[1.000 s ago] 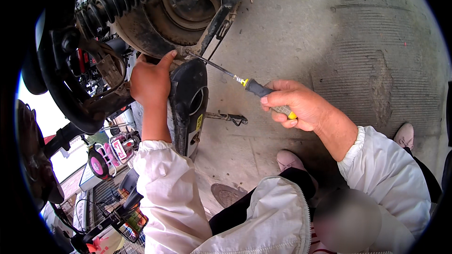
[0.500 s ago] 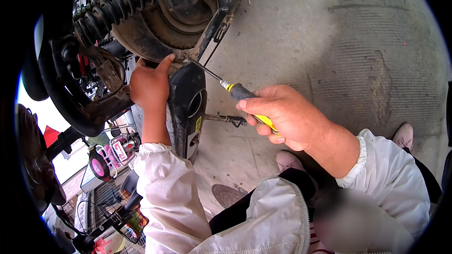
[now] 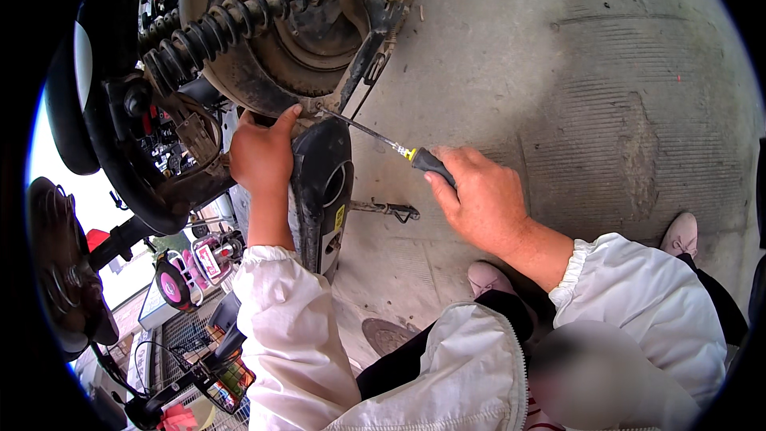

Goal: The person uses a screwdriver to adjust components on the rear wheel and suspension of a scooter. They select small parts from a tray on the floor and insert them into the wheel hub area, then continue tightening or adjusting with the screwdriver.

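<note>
My right hand [image 3: 487, 199] is closed around a screwdriver [image 3: 431, 164] with a black and yellow handle. Its long metal shaft slants up and left, and the tip meets a small fastener spot at the lower edge of a dusty curved mudguard [image 3: 251, 84] on a scooter's wheel. My left hand [image 3: 263, 152] grips that edge just left of the tip, thumb on the near side and the other fingers mostly hidden behind it. Below the tip lies a black plastic cover [image 3: 323, 164] with a round opening.
A coiled shock absorber [image 3: 247, 16] crosses in front of the wheel [image 3: 311, 40]. A metal stand [image 3: 387, 209] sticks out over the concrete floor [image 3: 479, 56]. Left are black handlebar-like tubes [image 3: 132, 183] and other vehicles. Pink shoes [image 3: 488, 278] show near my legs; a round cover [image 3: 389, 335] lies in the floor.
My right hand has shifted its grip, its back now turned upward and the handle's yellow part covered. The screwdriver tip stays at the same spot. The whole view has shifted slightly.
</note>
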### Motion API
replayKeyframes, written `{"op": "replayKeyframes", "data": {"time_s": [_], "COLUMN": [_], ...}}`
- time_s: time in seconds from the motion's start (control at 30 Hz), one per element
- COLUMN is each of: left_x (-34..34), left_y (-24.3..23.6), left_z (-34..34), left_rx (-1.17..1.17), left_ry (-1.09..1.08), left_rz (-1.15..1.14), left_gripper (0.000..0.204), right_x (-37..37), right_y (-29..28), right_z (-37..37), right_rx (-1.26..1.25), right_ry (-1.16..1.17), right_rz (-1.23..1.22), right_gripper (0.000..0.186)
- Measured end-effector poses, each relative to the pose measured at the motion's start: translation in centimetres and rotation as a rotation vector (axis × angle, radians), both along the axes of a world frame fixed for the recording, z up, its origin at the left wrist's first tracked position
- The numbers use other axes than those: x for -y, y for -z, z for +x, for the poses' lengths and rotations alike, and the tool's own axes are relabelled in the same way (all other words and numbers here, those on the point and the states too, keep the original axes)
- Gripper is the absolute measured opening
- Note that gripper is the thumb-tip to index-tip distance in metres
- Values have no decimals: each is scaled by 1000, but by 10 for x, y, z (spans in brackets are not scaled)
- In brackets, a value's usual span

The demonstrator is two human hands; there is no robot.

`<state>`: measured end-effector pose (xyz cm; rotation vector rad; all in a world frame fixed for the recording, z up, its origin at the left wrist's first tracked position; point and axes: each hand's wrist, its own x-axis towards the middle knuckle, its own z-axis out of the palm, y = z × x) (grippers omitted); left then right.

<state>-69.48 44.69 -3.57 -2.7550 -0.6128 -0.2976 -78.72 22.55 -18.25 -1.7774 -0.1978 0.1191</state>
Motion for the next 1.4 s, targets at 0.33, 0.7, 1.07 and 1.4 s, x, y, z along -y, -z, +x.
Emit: {"op": "replayKeyframes", "data": {"time_s": [0.33,0.7,1.07,1.4], "left_x": [-3,-2,-9,-2], "left_y": [-1,0,7,0], "left_z": [-1,-2,-1,-2], "left_rx": [-3,20,49,33], "left_ry": [-15,17,67,16], "left_rz": [34,-12,-2,1], "left_gripper": [52,52,50,53], "right_x": [12,-2,-3,13], "right_y": [13,6,17,27], "right_z": [30,-5,5,36], "right_rx": [-1162,220,-322,-1215], "right_ry": [-299,98,-46,-354], "right_rz": [874,-164,295,851], "right_gripper": [33,30,30,31]}}
